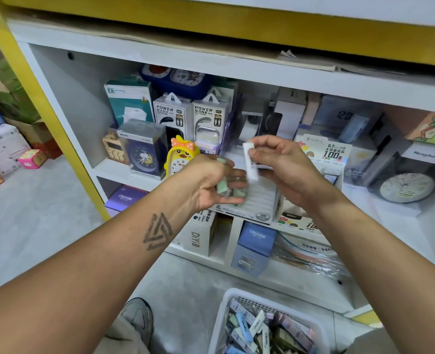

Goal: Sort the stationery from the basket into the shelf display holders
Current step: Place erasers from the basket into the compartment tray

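Right hand [285, 167] pinches the white lead case [250, 162] at its top end, long axis hanging near-vertical just above the 2B display holder [259, 200]; left hand [211, 182] cups green cases [222, 186] beside it.

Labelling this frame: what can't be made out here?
- Head view: how many green packs the left hand holds; its fingers cover them.
- Print on the white pack in the right hand: too small, blurred.
- Basket: cut off by the bottom edge.
- Display holder slots: hidden behind both hands.
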